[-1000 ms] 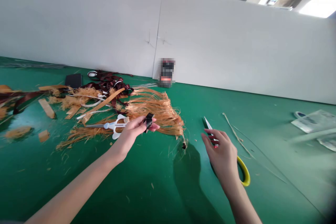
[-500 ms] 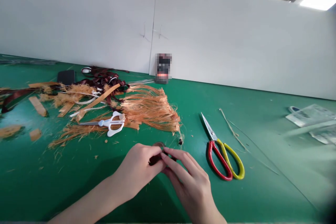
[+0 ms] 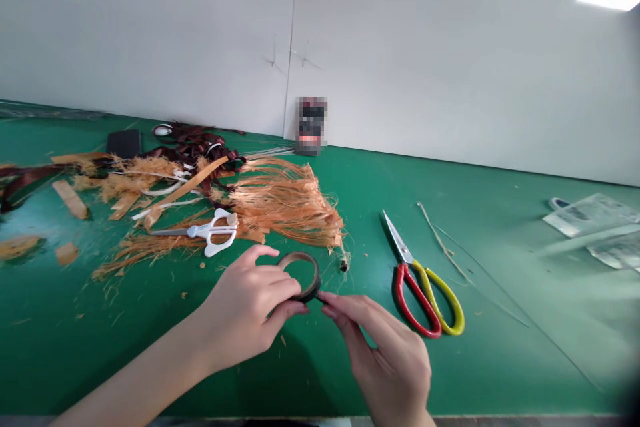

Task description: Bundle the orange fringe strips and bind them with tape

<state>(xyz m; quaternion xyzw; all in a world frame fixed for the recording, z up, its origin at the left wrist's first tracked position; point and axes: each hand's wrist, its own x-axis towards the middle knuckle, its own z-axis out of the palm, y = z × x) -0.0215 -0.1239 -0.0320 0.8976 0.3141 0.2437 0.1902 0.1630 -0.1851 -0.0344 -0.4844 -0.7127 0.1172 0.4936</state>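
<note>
A roll of dark tape (image 3: 317,279) with a brown inner ring is held above the green table. My left hand (image 3: 250,303) grips the roll's lower left side between thumb and fingers, and one finger lifts away from it. At the roll's right edge, my right hand (image 3: 387,347) pinches what looks like the loose end of the tape between thumb and forefinger. Just beyond the hands lies a bundle of orange-brown raffia fringe (image 3: 285,203), a small dark-tipped piece (image 3: 343,265) at its near corner.
White-handled scissors (image 3: 215,232) rest on the raffia at left. Scissors with red and yellow handles (image 3: 420,287) lie at right, beside a thin pale stem (image 3: 443,247). Dark brown ribbon (image 3: 195,147) piles up behind. Clear plastic packets (image 3: 590,217) lie far right. White panels (image 3: 450,73) border the table.
My hands have moved apart, the right one to the right and slightly down. The tape roll, mostly hidden behind the fingers before, now shows as a ring.
</note>
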